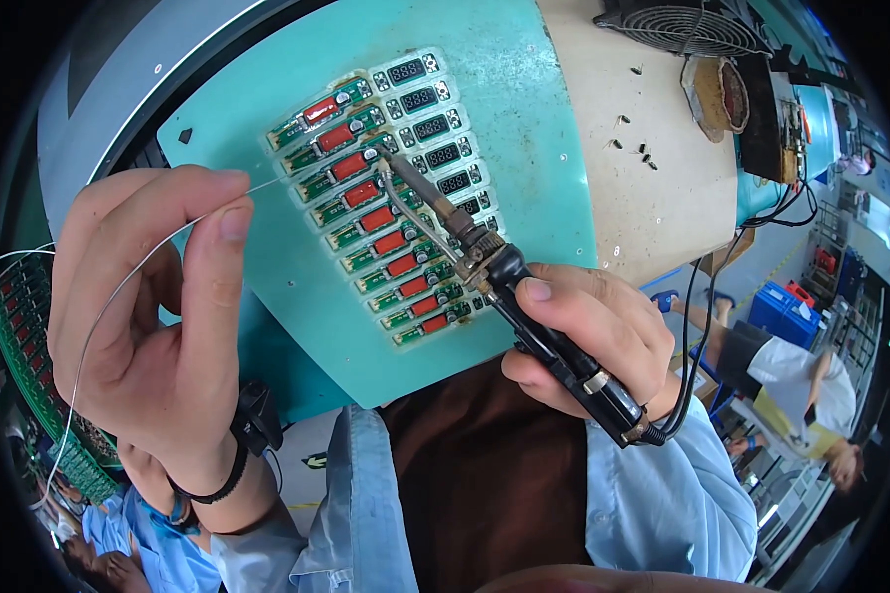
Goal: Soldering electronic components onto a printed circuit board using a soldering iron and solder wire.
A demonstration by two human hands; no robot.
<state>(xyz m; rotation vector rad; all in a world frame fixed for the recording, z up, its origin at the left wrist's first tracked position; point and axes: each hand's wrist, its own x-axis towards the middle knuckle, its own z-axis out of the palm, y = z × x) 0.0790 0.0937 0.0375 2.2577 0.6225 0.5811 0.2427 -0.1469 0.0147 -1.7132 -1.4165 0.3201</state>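
My left hand (159, 306) pinches a thin strand of solder wire (119, 289) between thumb and fingertips. The wire's free end reaches toward the small circuit boards (349, 166), which sit in a slanting row in a green fixture board (509, 89). Each carries a red block-shaped part and a dark three-digit display. My right hand (603, 336) is wrapped around the black handle of a soldering iron (509, 272) with a thin metal tube along its shaft. The iron's tip is at the right end of one of the upper boards; whether it touches cannot be made out.
On the bench (643, 198) lie several small dark bits. A round fan guard (677, 30) and a worn tip-cleaning pad (714, 96) stand at the far right. Black cables (697, 336) trail from the iron. More populated boards (30, 336) are at left; other people are on both sides.
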